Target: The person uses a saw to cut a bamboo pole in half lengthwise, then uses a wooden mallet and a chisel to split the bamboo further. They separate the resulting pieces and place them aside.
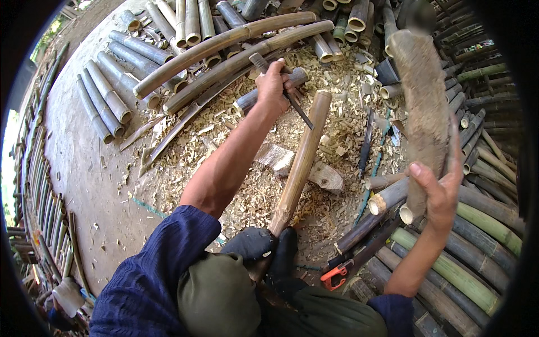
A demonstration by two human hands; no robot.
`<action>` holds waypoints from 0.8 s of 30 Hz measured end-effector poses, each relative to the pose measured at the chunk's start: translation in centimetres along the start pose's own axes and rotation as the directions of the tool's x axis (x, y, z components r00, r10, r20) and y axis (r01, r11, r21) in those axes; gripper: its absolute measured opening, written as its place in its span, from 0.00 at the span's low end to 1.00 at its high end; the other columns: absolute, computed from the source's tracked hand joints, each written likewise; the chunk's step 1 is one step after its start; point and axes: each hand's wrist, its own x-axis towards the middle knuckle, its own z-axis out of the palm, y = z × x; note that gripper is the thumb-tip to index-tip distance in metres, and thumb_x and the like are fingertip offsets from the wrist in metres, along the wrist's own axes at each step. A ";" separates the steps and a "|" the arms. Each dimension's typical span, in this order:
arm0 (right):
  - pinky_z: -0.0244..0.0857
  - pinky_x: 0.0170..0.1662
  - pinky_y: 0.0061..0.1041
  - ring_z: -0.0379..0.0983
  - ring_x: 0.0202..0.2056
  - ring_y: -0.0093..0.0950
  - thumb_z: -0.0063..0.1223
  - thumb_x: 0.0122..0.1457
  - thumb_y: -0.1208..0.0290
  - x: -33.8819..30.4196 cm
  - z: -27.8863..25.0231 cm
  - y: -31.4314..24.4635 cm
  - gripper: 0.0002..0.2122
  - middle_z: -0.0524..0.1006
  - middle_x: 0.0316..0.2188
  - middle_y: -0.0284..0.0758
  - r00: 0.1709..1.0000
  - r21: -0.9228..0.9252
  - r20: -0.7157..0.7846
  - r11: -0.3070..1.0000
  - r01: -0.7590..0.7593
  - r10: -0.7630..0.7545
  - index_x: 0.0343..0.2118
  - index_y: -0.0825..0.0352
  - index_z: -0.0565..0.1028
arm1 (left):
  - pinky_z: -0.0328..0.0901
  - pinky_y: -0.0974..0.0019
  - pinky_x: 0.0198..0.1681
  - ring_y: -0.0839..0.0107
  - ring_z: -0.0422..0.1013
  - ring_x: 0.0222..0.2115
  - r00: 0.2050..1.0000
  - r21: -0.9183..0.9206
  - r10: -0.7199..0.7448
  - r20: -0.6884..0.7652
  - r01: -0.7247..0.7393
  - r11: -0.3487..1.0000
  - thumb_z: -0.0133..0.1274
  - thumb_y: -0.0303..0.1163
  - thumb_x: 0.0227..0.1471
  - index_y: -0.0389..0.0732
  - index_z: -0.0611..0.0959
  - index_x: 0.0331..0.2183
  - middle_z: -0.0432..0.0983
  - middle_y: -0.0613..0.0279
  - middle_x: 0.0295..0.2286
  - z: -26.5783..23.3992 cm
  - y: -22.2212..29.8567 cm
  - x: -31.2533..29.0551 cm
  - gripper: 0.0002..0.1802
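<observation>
Our left hand (273, 85) is wrapped round the chisel (300, 112), its tip at the pole (304, 157) between our boots (250, 244); our right hand (436, 194) grips the club (422, 101). A slack foothold could let the pole roll, skidding the chisel.

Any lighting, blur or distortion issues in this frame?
Head view: fisheye distortion bows the long brown bamboo poles along the left rim; far-left daylight washes out; the slatted bamboo wall at right lies in shade; a dark blurred patch sits upper right; the bare left hand reads clearly.
</observation>
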 end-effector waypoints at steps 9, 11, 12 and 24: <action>0.71 0.57 0.37 0.76 0.54 0.39 0.62 0.49 0.68 10.8 3.2 2.0 0.43 0.73 0.61 0.42 0.936 -0.517 0.141 0.782 0.348 -0.324 0.72 0.55 0.60 | 0.71 0.58 0.30 0.69 0.71 0.21 0.936 0.685 0.296 0.188 -0.341 0.644 0.61 0.40 0.60 0.38 0.81 0.26 0.77 0.62 0.24 7.3 -2.3 -4.9 0.17; 0.71 0.58 0.35 0.75 0.55 0.37 0.63 0.49 0.70 11.6 5.2 0.1 0.43 0.73 0.62 0.41 0.946 -0.642 0.325 0.735 0.220 0.001 0.72 0.52 0.59 | 0.69 0.55 0.34 0.65 0.74 0.24 0.926 0.706 0.314 0.210 -0.366 0.607 0.63 0.42 0.57 0.35 0.83 0.26 0.79 0.57 0.22 6.6 -2.9 -4.5 0.19; 0.71 0.58 0.34 0.75 0.56 0.36 0.63 0.48 0.70 11.9 5.6 -0.7 0.44 0.74 0.62 0.41 0.904 -0.714 0.388 0.678 0.173 0.178 0.72 0.51 0.59 | 0.69 0.54 0.34 0.65 0.74 0.24 0.927 0.710 0.313 0.208 -0.363 0.604 0.64 0.42 0.57 0.35 0.83 0.26 0.79 0.56 0.22 6.7 -3.0 -4.5 0.19; 0.62 0.64 0.32 0.72 0.59 0.36 0.65 0.45 0.71 10.7 2.9 3.5 0.42 0.73 0.62 0.43 0.961 -0.358 0.275 0.930 0.077 0.026 0.70 0.57 0.65 | 0.67 0.62 0.22 0.74 0.70 0.19 0.962 0.540 0.200 0.184 -0.269 0.798 0.63 0.35 0.56 0.38 0.80 0.26 0.74 0.63 0.17 6.6 -3.4 -3.2 0.12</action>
